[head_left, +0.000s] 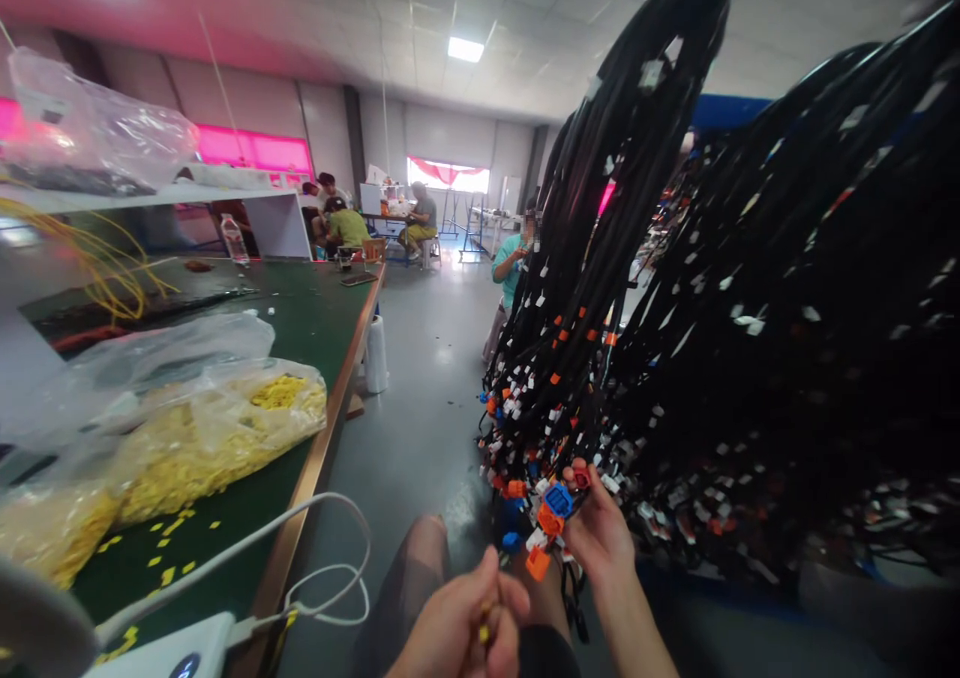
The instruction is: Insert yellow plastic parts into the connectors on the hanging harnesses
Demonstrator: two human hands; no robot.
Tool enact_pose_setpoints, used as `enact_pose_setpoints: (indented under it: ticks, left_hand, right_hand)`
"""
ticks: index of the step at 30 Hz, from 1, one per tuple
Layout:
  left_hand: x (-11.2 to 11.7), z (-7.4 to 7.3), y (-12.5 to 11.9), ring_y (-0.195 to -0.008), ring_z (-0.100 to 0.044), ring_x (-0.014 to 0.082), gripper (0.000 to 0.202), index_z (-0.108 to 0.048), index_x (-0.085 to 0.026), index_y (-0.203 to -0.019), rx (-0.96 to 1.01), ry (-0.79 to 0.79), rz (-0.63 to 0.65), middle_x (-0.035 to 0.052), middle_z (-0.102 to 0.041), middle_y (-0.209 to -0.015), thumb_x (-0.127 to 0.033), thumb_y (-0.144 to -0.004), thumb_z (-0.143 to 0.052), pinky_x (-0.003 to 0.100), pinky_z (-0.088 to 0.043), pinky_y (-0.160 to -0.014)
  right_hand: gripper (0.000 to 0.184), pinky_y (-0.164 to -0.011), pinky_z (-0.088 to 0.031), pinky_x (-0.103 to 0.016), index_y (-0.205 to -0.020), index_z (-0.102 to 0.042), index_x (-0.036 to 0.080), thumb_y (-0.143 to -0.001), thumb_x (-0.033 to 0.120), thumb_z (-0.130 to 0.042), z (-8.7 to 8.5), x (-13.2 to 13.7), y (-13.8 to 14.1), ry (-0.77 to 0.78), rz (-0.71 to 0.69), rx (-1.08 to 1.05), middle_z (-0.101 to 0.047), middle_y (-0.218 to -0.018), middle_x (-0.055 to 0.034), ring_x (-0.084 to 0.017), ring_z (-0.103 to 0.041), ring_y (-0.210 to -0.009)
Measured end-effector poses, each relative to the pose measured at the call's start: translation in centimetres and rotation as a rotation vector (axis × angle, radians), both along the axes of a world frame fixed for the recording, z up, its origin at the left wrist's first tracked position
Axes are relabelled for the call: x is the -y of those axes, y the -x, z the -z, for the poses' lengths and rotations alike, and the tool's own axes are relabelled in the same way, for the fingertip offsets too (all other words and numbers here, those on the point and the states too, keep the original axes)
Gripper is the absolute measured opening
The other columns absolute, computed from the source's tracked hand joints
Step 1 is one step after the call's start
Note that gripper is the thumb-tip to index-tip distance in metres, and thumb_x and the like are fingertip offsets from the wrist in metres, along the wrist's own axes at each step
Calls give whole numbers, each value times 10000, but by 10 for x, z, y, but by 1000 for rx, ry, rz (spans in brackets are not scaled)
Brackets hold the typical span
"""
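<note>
My left hand is closed, with a small yellow piece showing between its curled fingers. At the lower end of a hanging bundle of black wire harnesses, my right hand is closed around harness ends. A red connector sits at its fingertips. Beside the palm are a blue connector and an orange connector, facing me. Another orange connector dangles lower down, and a smaller blue connector lies between the two hands. Fingers behind the connectors are partly hidden.
On the left, a green-topped bench carries clear bags of yellow pieces, loose yellow bits and a white cable. More black harnesses hang at right. A person in teal is behind the bundle; others sit farther back.
</note>
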State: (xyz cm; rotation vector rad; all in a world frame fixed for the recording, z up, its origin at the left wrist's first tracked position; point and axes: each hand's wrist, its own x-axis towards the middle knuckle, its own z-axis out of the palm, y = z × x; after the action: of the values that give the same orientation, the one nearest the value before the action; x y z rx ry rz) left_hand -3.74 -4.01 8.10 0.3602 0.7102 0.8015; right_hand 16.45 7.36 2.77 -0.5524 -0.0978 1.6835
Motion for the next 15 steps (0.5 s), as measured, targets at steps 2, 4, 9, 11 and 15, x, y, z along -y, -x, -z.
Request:
enact_pose_setpoints:
  ticks: [2,4,9,11,15]
  left_hand:
    - [-26,-7,-28,-336,-355,59,318,-586,-122,-844,31,46,-91,-31,-462,-503,-415,-851,-462,180,-239,-346]
    - [-47,-14,-50,-463,-473,75,216,-573,-104,-918,68,40,-259,11,-534,-654,-285,-827,-498,181,-311,-405]
    - [-80,-11,-67,-598,-539,88,177,-555,-108,-887,102,-11,-465,43,-552,-733,-30,-771,-447,193,-458,-586]
    - [-91,-2,-64,-618,-556,86,269,-555,-106,-835,112,-34,-452,52,-564,-747,77,-701,-409,190,-481,-628]
    - [-107,9,-57,-705,-608,101,312,-565,-85,-799,137,-42,-383,88,-605,-805,143,-678,-391,206,-516,-728]
  right_hand:
    - [96,-623,-536,-256,-807,-663,238,-731,188,-692,0,0,1,-6,34,18,-698,-697,46,-118,-650,-633]
    - [94,-627,-532,-252,-796,-667,225,-715,204,-710,-1,1,3,-17,41,33,-692,-674,45,-115,-644,-615]
    - [174,-650,-523,-267,-774,-669,205,-637,226,-773,-2,2,6,5,37,11,-691,-660,42,-127,-644,-617]
    - [162,-639,-522,-265,-764,-668,202,-641,229,-770,-2,1,9,-9,45,-1,-687,-650,40,-120,-636,-602]
    - [145,-628,-524,-253,-755,-668,199,-654,240,-763,-1,-2,18,-9,91,12,-681,-638,35,-113,-630,-595]
